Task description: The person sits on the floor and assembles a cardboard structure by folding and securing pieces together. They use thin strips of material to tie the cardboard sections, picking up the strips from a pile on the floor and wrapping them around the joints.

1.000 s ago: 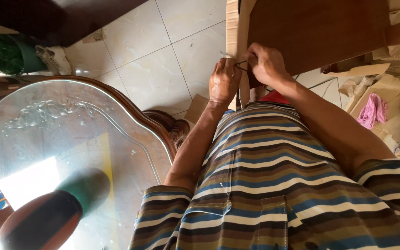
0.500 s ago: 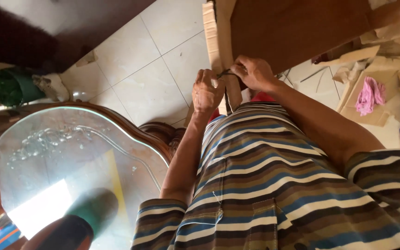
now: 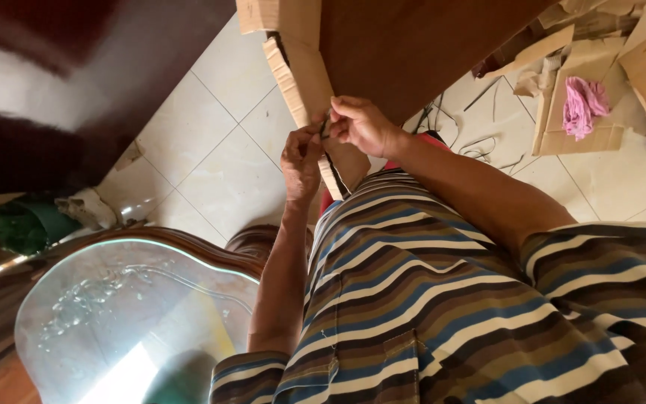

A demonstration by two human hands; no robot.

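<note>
Both hands meet at the corrugated cardboard strip (image 3: 315, 112) edging a brown panel (image 3: 413, 45). The left hand (image 3: 300, 161) pinches the strip; the right hand (image 3: 360, 123) pinches a small dark object, unclear, against it.

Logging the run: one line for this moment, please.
left hand: on cardboard strip | right hand: pinching small dark item, unclear | brown board behind

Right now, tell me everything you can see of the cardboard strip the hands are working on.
The cardboard strip is tan corrugated board with a ragged, layered edge. It stands tilted against a dark brown wooden panel, running from the top of the view down toward the striped shirt. The left hand and right hand both pinch at its edge around something small and dark that cannot be made out.
</note>
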